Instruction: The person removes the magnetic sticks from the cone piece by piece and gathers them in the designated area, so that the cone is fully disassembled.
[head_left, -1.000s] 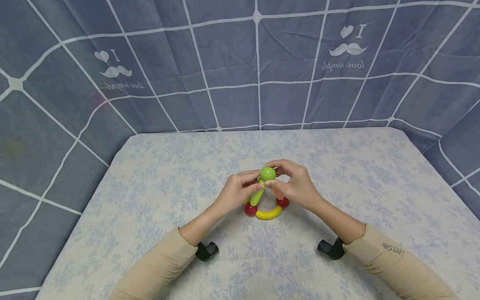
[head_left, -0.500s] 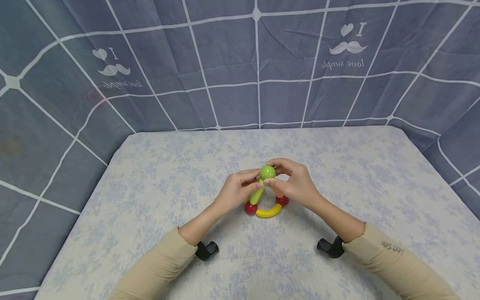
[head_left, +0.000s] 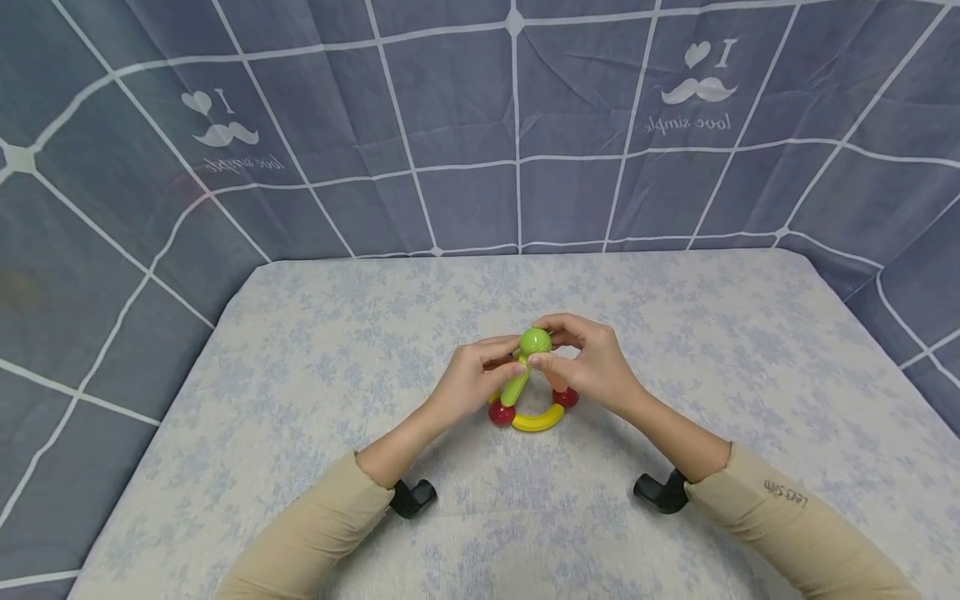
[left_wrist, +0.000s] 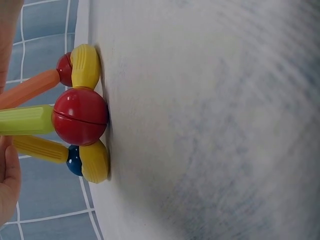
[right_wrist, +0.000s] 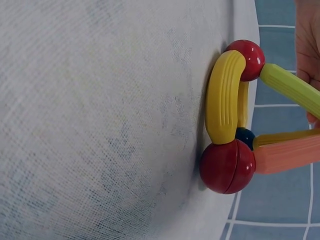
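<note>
**Rod-and-ball pyramid (head_left: 516,388): stiff parts, touchy joints**

I have the pyramid standing on the cloth-covered bench (head_left: 375,333), directly under its green ball (head_left: 535,341), which I use as my landmark. Leftmost, on the ball's left, my left hand (head_left: 476,375) is partly closed, thumb pressing the light-green rod (left_wrist: 26,120) just below the ball; its other fingertips are hidden behind. Down and left of the ball sits the left red ball (head_left: 501,413), glossy and probably slippery, a poor place to pull. Below the ball curves the front yellow rod (head_left: 537,419), lying low; its grooves should give fingers some bite. Down and right, the orange rod (right_wrist: 287,155) slopes to the right red ball (head_left: 566,397). To the ball's right, my right hand (head_left: 600,362) is curled in, thumb and forefinger seeming to pinch the ball itself.

I judge everything light, hard plastic, unlikely to dent. The weak points are the joints, perhaps magnetic: a sideways tug at the green ball could splay the legs. I'd take hold of the upper rods just below it, both sides together, squeezing gently.
</note>
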